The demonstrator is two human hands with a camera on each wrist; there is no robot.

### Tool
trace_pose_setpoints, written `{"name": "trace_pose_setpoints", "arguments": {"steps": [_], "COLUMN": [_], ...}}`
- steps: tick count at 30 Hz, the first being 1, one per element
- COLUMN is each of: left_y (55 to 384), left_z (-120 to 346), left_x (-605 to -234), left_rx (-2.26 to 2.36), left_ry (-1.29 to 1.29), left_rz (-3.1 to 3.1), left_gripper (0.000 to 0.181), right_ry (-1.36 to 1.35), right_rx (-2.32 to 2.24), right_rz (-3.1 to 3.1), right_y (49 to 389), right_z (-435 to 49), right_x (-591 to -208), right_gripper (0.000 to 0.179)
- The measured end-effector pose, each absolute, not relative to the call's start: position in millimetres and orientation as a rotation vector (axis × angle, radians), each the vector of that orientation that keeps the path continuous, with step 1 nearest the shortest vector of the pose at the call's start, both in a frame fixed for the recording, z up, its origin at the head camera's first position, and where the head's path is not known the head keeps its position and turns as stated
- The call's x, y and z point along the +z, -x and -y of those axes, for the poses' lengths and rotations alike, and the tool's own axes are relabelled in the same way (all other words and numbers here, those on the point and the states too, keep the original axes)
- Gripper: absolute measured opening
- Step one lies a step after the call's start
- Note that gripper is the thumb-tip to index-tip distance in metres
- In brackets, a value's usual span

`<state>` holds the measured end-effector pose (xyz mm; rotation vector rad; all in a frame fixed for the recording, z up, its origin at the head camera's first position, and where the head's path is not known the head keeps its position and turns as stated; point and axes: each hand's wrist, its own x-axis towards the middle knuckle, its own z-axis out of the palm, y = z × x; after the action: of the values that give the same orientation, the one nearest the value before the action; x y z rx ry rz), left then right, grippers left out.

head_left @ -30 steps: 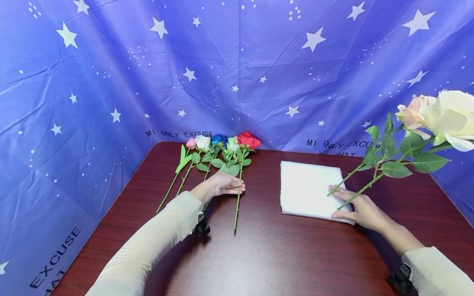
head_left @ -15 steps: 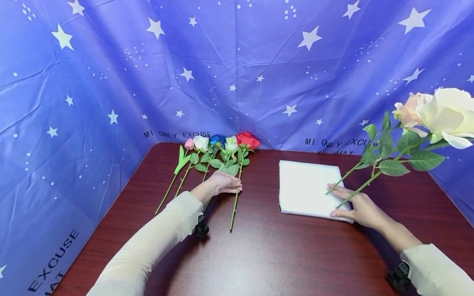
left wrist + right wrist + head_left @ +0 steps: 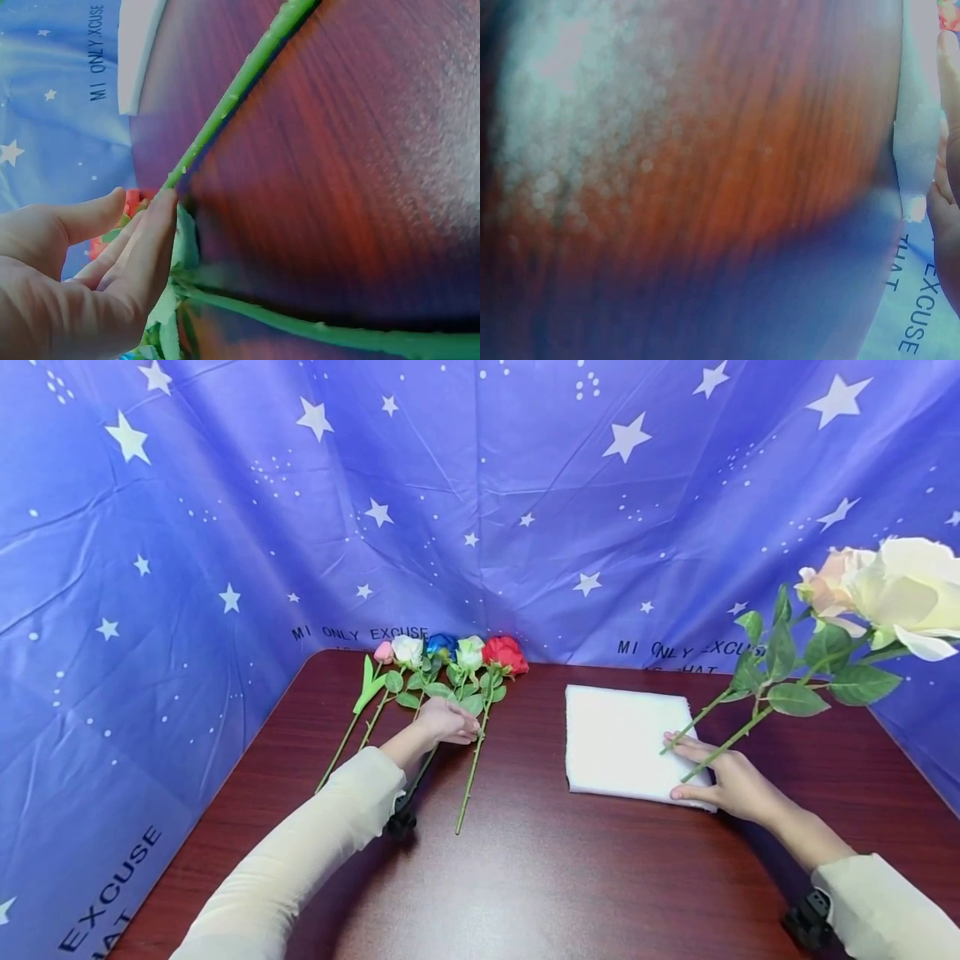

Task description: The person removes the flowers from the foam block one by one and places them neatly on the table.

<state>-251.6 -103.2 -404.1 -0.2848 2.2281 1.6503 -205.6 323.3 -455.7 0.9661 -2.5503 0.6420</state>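
My left hand (image 3: 446, 722) is beside the stem of a red artificial rose (image 3: 506, 655) lying on the table. In the left wrist view its fingers are straight, fingertips right at the green stem (image 3: 225, 105), and the thumb stands apart. My right hand (image 3: 731, 783) rests on the right edge of a white foam block (image 3: 626, 739), thumb and fingers spread. Two roses stand tilted to the right in the foam: a large cream rose (image 3: 911, 589) and a pale pink rose (image 3: 832, 583). The right wrist view catches only the hand's edge beside the foam (image 3: 917, 112).
Left of the red rose lie several artificial flowers in a row: a greenish-white rose (image 3: 470, 652), a blue rose (image 3: 441, 646), a white rose (image 3: 407, 650) and a pink tulip (image 3: 383, 652). A starry blue cloth (image 3: 480, 485) hangs behind the dark red wooden table (image 3: 540, 877).
The red rose's head has dropped slightly and its stem end has shifted left. My left hand has drawn a little left and its fingers have come off the stem's front. The right hand stays put.
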Motion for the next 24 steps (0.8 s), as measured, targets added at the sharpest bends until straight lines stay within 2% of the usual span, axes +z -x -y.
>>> {"name": "trace_pose_setpoints", "arguments": {"steps": [10, 24], "left_y": [255, 267], "left_z": [75, -27], "left_x": [-389, -378], "left_rx": [1.649, 1.794], "left_ry": [0.151, -0.211], "left_rz": [-2.349, -2.248], "left_gripper": [0.024, 0.028], "right_ry": [-0.954, -0.951], "right_rx": [0.633, 0.612], "right_rz": [2.569, 2.58], "right_y": [205, 206], "right_z": [-322, -323], "right_x": [-455, -455], "right_gripper": [0.069, 0.069]}}
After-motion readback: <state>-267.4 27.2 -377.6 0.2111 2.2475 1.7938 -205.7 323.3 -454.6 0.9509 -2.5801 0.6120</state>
